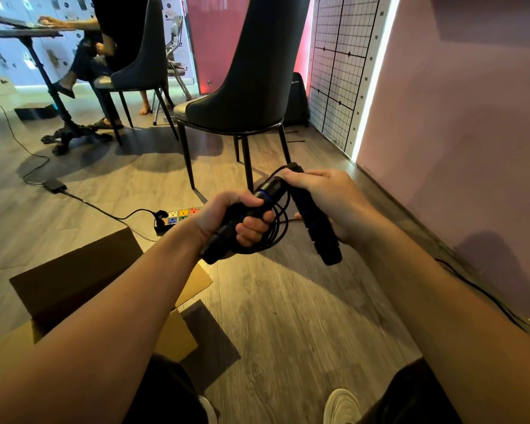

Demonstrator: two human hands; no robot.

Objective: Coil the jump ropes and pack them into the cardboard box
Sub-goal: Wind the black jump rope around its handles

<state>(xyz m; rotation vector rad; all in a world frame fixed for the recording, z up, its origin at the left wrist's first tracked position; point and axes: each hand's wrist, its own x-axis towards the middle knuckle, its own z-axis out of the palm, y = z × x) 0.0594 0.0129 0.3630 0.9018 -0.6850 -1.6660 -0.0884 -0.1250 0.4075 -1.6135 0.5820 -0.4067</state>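
I hold a black jump rope in front of me above the wooden floor. My left hand (pixel 236 218) grips one black handle (pixel 266 191) with a blue ring, its fingers curled round it. My right hand (pixel 325 197) holds the second black handle (pixel 318 231), which points down and to the right. The thin black cord (pixel 280 221) hangs in loops between the two handles. The open cardboard box (pixel 74 276) stands on the floor at the lower left, partly behind my left forearm; its inside is hidden.
A dark chair (pixel 245 87) stands just beyond my hands. A power strip (pixel 178 217) with a cable and an adapter (pixel 54 185) lies on the floor to the left. A seated person (pixel 92 56) is at a table at the far left. A pink wall (pixel 456 148) runs along the right.
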